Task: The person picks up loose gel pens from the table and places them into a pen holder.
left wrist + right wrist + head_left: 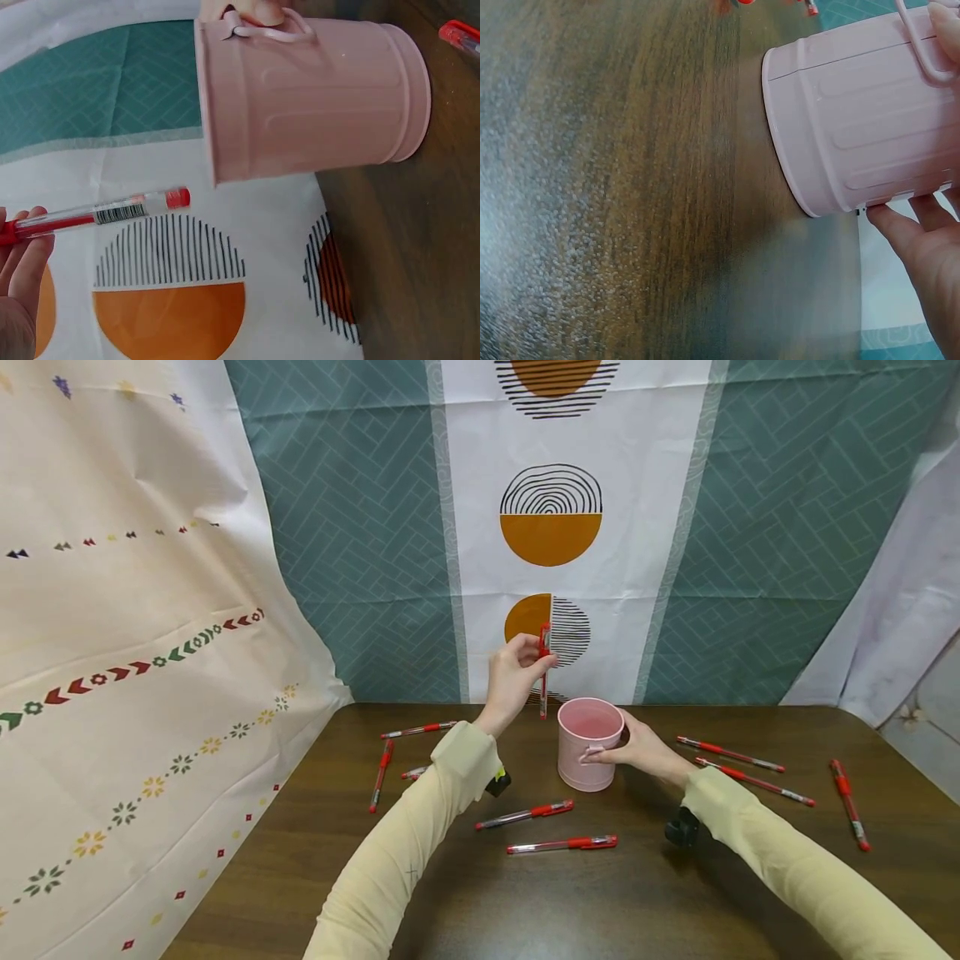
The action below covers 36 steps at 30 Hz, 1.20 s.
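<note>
My left hand (517, 672) pinches a red gel pen (543, 685) near its upper part and holds it upright, just left of a pink bucket-shaped cup (581, 768). The pen's lower tip hangs at about the level of the cup's rim. In the left wrist view the clear barrel of the pen (120, 211) points toward the cup's (330, 97) open end, apart from it. My right hand (637, 752) grips the cup from its right side, thumb by the small handle. The right wrist view has fingers (900, 232) along the side of the cup (870, 112).
Several red pens lie scattered on the brown wooden table (495, 902): two in front of the cup, including one pen (562, 844), several at left near a pen (381, 777), several at right near a pen (849, 804). A patterned curtain (360, 527) hangs behind the table.
</note>
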Tool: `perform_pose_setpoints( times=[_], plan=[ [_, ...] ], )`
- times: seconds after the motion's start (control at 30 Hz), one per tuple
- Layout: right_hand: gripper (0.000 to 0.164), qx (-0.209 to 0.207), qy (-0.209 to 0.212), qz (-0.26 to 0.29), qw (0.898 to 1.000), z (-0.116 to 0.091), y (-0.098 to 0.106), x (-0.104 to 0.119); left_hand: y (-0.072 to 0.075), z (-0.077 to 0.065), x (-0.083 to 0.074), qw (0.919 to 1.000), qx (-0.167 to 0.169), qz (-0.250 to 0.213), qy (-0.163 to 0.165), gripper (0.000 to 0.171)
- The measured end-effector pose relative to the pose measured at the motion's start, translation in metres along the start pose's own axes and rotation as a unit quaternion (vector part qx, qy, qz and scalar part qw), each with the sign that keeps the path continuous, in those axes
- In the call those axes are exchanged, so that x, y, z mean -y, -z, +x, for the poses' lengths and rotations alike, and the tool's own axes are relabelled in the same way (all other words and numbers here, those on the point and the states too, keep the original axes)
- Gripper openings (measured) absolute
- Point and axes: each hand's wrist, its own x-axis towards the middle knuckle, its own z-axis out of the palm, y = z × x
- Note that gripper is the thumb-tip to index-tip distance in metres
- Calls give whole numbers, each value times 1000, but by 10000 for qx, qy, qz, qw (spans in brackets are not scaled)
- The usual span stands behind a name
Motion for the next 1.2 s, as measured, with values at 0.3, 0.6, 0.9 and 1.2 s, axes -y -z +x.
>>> perform_pose_setpoints(
  times=[0.3,0.6,0.9,1.2],
  plan=[
    [81,86,9,-2,10000,3,-1,1,-11,-2,12,9983,-1,-552,198,17],
    [78,155,167,62,9997,-7,-3,15,-23,-4,27,9982,291,-452,259,19],
    [77,244,134,151,9995,-12,-2,27,-33,0,58,9990,317,-75,308,26],
    [80,115,-24,258,9996,-9,1,23,-38,3,59,9987,247,155,427,30]
  ],
)
